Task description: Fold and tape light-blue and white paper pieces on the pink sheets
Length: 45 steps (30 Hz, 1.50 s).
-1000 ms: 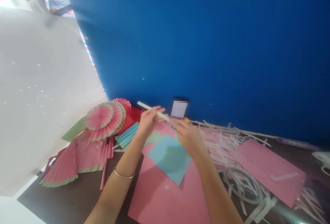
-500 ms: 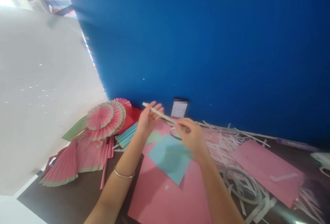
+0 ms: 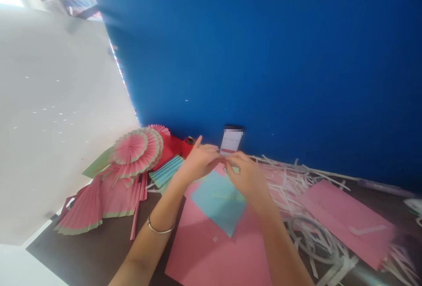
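Observation:
My left hand (image 3: 201, 161) reaches over the pink sheet, thumb raised apart and fingers stretched toward my right. My right hand (image 3: 246, 176) is closed in a pinch, its fingertips meeting the left ones. The pale narrow strip it held a moment ago is hidden behind the fingers, so I cannot see its ends. Beneath the hands a light blue square of paper (image 3: 217, 202) lies turned on a large pink sheet (image 3: 214, 257). A small white scrap (image 3: 215, 239) rests on the pink sheet. Just beyond my fingertips a phone (image 3: 231, 140) leans upright with its screen lit.
Pleated pink-and-green paper fans (image 3: 132, 147) are piled at the left, beside a folded blue paper (image 3: 166, 171) and a red roll (image 3: 187, 146). Loose white strips (image 3: 286, 176) and a pink sheet (image 3: 349, 222) cover the right. A blue panel (image 3: 263, 57) stands behind.
My left hand has turned over and moved right to meet my right hand. The pale strip that stretched across the left palm is out of sight.

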Each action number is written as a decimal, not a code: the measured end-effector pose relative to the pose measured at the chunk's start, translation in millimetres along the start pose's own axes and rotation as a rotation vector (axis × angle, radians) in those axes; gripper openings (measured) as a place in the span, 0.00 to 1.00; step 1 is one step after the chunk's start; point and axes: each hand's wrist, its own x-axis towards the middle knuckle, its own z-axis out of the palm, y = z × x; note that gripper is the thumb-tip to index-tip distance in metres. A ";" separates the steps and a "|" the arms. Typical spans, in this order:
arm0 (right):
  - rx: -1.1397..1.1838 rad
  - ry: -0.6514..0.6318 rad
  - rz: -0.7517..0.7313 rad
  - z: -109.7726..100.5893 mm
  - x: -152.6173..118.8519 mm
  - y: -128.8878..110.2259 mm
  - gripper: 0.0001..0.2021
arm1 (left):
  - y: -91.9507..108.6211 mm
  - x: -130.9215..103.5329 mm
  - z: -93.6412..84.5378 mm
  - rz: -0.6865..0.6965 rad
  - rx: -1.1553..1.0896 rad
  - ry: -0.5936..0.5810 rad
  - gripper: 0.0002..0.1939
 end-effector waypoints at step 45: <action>0.032 0.824 0.000 -10.8 -3.5 1.5 0.08 | -23.5 3.5 38.7 -0.682 -0.557 0.016 0.11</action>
